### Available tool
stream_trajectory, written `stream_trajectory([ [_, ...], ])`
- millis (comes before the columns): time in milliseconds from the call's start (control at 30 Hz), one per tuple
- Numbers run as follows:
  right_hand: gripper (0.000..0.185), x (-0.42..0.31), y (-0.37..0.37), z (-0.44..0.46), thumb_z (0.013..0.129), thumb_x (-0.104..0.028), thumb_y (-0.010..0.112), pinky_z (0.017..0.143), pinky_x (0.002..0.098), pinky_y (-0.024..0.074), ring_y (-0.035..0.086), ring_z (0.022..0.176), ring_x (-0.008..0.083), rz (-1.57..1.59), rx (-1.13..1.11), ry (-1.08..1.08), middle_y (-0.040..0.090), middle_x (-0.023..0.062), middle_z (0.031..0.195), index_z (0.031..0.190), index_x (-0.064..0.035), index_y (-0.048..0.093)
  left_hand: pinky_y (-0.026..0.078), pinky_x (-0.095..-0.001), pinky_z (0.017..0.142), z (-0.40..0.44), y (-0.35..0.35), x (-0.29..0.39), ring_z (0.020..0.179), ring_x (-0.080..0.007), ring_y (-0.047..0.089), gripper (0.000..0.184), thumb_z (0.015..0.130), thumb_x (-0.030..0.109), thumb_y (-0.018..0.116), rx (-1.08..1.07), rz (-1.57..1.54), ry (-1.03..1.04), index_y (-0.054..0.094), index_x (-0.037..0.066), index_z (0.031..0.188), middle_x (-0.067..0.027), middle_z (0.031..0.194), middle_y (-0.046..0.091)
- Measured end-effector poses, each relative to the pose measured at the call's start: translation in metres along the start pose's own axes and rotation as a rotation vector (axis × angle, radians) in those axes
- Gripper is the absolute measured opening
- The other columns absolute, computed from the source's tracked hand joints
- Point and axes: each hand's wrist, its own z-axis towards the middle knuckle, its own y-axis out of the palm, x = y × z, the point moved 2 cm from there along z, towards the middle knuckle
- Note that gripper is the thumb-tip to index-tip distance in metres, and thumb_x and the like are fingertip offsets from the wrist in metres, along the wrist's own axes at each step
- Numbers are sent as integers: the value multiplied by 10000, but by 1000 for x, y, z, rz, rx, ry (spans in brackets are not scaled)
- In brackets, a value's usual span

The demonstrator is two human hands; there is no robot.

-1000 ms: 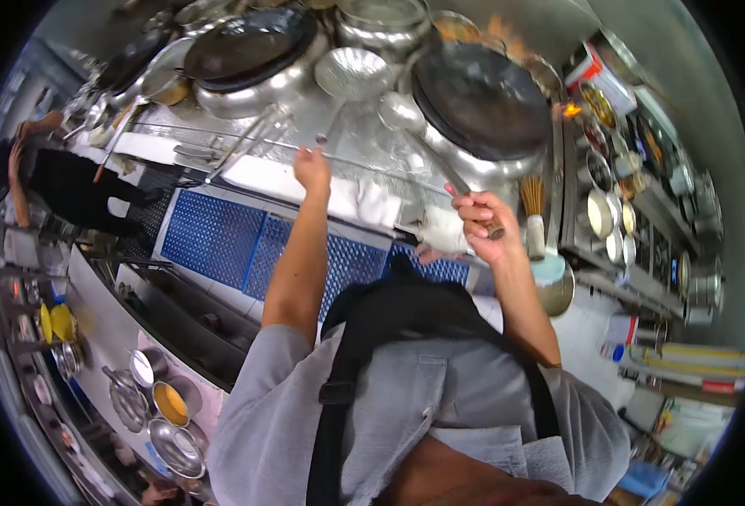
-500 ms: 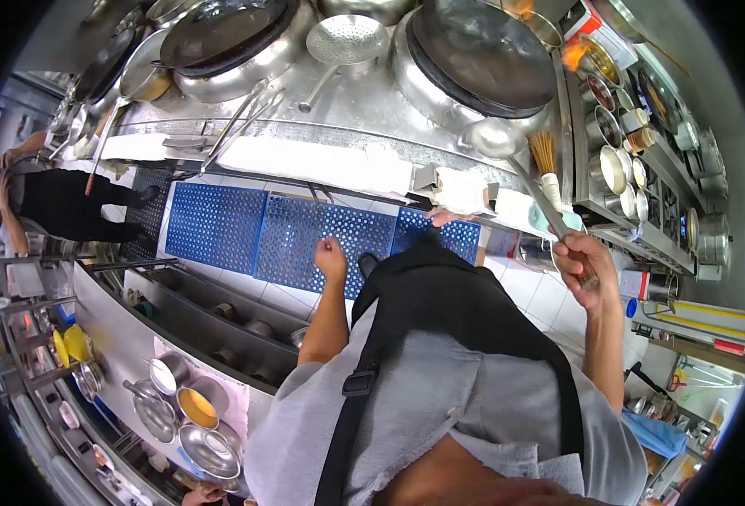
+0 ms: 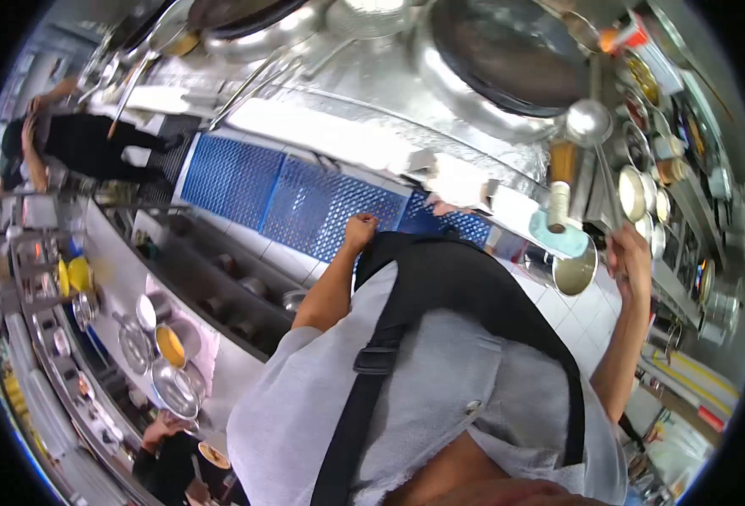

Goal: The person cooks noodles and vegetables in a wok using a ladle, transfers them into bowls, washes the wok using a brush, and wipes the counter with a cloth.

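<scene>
My right hand [image 3: 629, 255] is wrapped around the handle of a metal ladle [image 3: 589, 124]. The ladle's round bowl points away from me, just right of the large dark wok [image 3: 507, 59]. Closed in a loose fist, my left hand [image 3: 361, 229] is held in front of my apron, above the blue floor mats [image 3: 313, 190], with nothing visible in it. Between the ladle and the counter edge is a bamboo brush [image 3: 561, 164] with a pale wrapped handle. Below the brush a light teal cloth or bowl [image 3: 558, 234] shows.
A perforated strainer [image 3: 368, 15] and a second wok [image 3: 242, 13] are on the steel stove. Pots line the right shelf [image 3: 676, 198]. Behind me to the left, a counter holds metal bowls [image 3: 176, 388]. One person [image 3: 86, 148] stands far left; another person's hand [image 3: 166, 426] is near the bowls.
My right hand has moved right and away from me, carrying the ladle from the counter edge toward the shelf side. The view has turned, and another person has appeared at bottom left.
</scene>
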Motion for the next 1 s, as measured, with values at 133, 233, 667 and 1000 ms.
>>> stream_trajectory([
  [133, 486, 23, -12, 80, 936, -89, 622, 414, 230, 393, 474, 464, 81, -88, 203, -241, 541, -8, 670, 1404, 6, 534, 586, -375, 815, 5, 49, 86, 883, -247, 759, 376, 879, 355, 771, -355, 103, 137, 786, 49, 1098, -170, 975, 784],
  [233, 648, 67, -24, 122, 922, -8, 611, 439, 248, 420, 515, 528, 84, -61, 175, -402, 590, 11, 743, 1537, 26, 410, 593, -381, 774, 2, 63, 122, 775, -241, 750, 361, 882, 376, 714, -436, 176, 168, 802, 51, 1013, -141, 861, 778],
  [667, 632, 209, -11, 119, 885, -96, 765, 886, 443, 518, 609, 1109, 376, -766, 533, -652, 562, 210, 1268, 1477, -71, 547, 353, -538, 1156, 29, -138, 150, 1401, -463, 424, 625, 971, 362, 600, 758, 464, 110, 527, -88, 1399, -326, 1483, 467],
  [1000, 324, 149, 87, 30, 951, -51, 692, 759, 277, 530, 649, 834, 111, -425, -388, -239, 697, 49, 904, 1274, -26, 683, 219, -598, 1234, 150, -173, 210, 1527, -497, 229, 712, 1004, 388, 578, 310, 445, 402, 411, -80, 1513, -341, 1609, 304],
])
